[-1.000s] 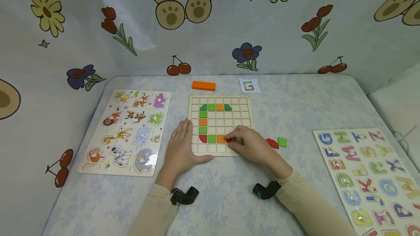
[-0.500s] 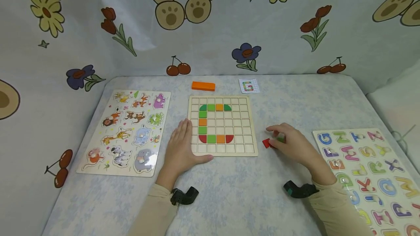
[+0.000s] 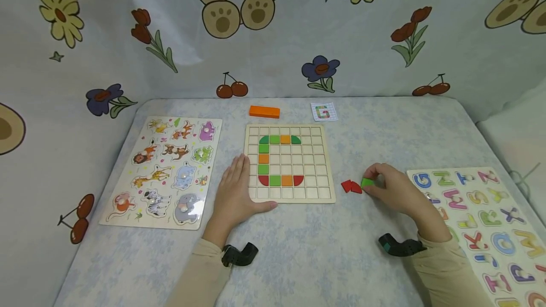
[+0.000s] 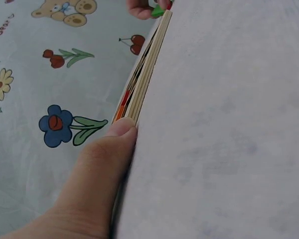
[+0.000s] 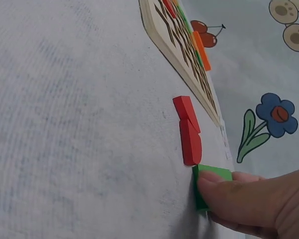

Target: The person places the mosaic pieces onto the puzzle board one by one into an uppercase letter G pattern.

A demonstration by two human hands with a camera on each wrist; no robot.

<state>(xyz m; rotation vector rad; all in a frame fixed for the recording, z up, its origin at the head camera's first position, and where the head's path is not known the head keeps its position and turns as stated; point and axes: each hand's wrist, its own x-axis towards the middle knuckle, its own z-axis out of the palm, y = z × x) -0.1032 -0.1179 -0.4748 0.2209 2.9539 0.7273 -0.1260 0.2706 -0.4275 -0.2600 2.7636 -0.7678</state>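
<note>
Between thumb and fingers, my right hand [image 3: 390,188] pinches a green square tile [image 5: 203,191] at the table's right part. Just left of it lie two red pieces [image 3: 351,186], touching each other. My left hand [image 3: 234,193] rests against the left and lower edges of a wooden grid board [image 3: 315,193], fingers straight; its thumb [image 4: 107,154] touches the board's front edge in the left wrist view. On the board, green, orange and red tiles [image 3: 275,181] form a C-like outline, with rounded red pieces at its lower corners.
An animal puzzle board [image 3: 166,174] lies on the left, and a letter puzzle board [image 3: 469,203] on the right, partly beneath the right forearm. Behind the grid board are an orange block [image 3: 264,112] and a small card [image 3: 324,112] with a coloured G pattern.
My right hand has let go of a rounded red piece at the outline's lower right, moved right off the board, and taken hold of the green tile. The left hand has stayed put.
</note>
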